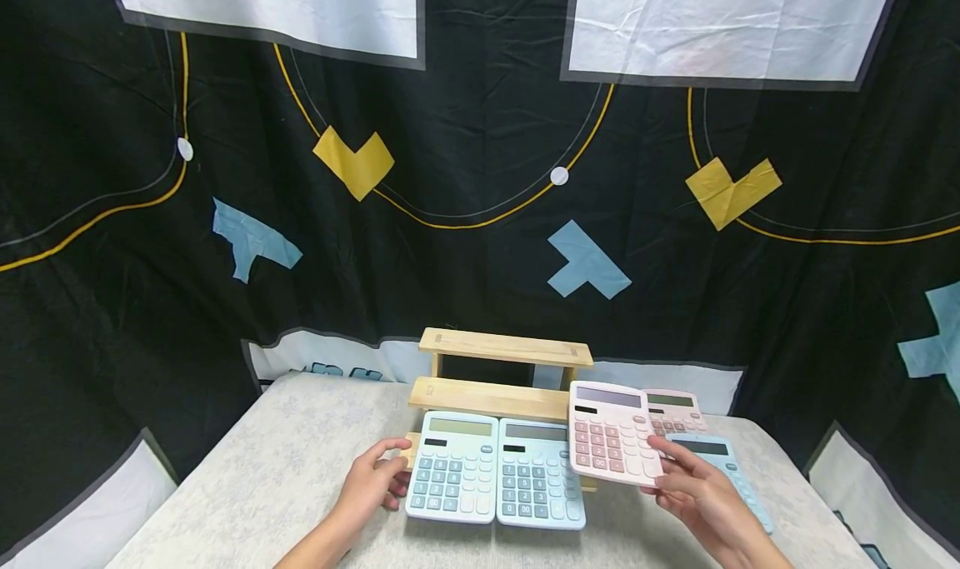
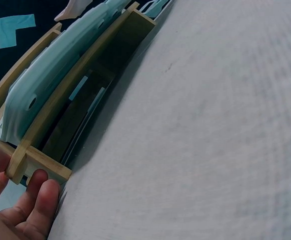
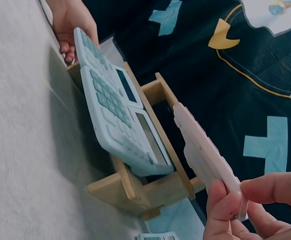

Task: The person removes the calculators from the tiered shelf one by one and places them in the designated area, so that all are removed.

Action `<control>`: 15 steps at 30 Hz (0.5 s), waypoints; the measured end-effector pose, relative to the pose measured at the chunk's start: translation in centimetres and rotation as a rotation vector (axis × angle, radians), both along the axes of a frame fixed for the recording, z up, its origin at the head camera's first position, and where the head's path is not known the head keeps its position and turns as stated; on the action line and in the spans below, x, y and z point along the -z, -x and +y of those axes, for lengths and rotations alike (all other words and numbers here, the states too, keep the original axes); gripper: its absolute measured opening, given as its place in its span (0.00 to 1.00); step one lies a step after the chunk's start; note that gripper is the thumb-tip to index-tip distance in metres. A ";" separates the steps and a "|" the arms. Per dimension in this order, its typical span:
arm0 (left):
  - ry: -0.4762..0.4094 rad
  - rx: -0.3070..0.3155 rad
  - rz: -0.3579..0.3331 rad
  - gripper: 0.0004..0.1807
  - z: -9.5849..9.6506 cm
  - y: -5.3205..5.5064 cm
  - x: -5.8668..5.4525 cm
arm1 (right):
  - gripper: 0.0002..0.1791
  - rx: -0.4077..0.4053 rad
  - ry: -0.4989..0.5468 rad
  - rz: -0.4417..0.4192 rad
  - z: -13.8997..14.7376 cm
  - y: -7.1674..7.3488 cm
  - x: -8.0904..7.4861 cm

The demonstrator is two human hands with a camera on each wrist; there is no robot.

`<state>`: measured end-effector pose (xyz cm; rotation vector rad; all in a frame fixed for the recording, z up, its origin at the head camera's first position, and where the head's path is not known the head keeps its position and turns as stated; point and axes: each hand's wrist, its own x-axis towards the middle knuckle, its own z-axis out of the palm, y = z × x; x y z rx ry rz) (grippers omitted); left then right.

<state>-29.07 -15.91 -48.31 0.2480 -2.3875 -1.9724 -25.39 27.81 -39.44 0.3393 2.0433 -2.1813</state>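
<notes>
My right hand (image 1: 701, 498) pinches a pink calculator (image 1: 611, 436) by its lower right corner, thumb on one face and fingers on the other. In the right wrist view that calculator is seen edge-on, raised beside the upper step of a tiered wooden rack (image 1: 487, 398). Two light blue calculators, one on the left (image 1: 457, 461) and one on the right (image 1: 538, 469), lean side by side on the rack's lower tier, keys facing me. At the rack's left end my left hand (image 1: 367, 486) grips the wooden frame, its fingers around the corner in the left wrist view (image 2: 28, 207).
Right of the rack, another pink calculator (image 1: 675, 402) and a light blue one (image 1: 738, 473) lie on the pale, mottled tabletop (image 1: 247, 477). Behind the table hangs a black cloth (image 1: 480, 286) with blue, yellow and white shapes.
</notes>
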 end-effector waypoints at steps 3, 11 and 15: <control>0.001 0.002 -0.002 0.22 0.0 0.0 0.0 | 0.39 -0.013 -0.007 0.004 0.6 -0.1 0.2; 0.004 0.000 -0.001 0.22 0.0 0.1 0.0 | 0.41 -0.012 -0.041 -0.010 2.1 -0.4 0.8; 0.000 0.001 0.003 0.21 0.0 0.1 0.1 | 0.43 -0.008 -0.069 -0.037 3.1 -0.3 1.2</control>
